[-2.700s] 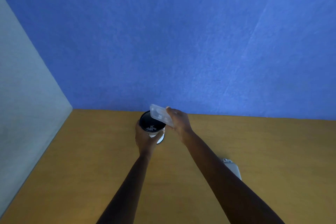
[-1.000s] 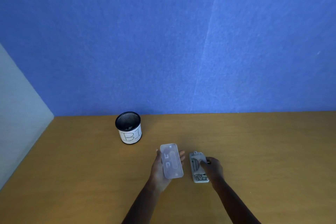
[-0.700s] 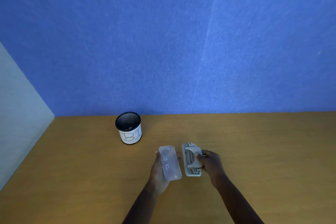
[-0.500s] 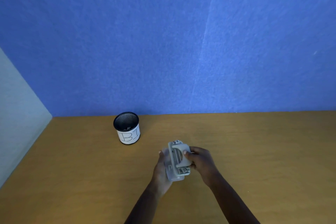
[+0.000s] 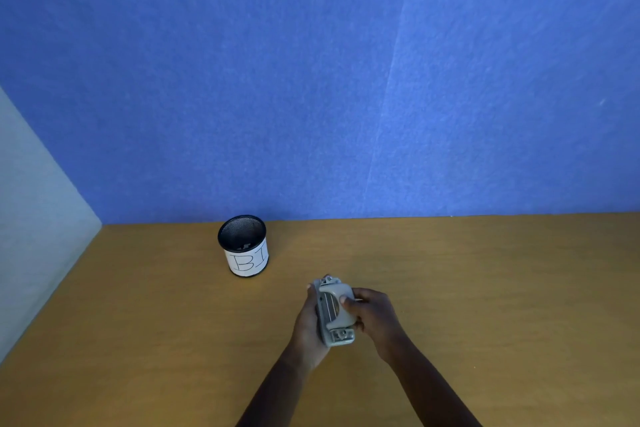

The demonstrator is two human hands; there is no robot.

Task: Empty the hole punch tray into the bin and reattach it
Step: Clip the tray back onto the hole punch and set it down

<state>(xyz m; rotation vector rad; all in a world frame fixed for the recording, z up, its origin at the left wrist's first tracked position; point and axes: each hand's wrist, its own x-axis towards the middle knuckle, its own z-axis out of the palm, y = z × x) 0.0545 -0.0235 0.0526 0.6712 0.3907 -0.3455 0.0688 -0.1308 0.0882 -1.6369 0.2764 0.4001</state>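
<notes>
Lying lengthwise away from the person, the grey hole punch (image 5: 335, 312) is held just above the wooden counter (image 5: 485, 288). The left hand (image 5: 308, 326) cups its left side and underside, the right hand (image 5: 372, 319) grips its right side, thumb on top. The black mesh bin (image 5: 244, 246) stands apart to the left, its white label reading "BI".

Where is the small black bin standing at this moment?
In the head view the bin stands upright on the wooden desk, left of centre near the blue wall, beyond and left of both hands.
</notes>
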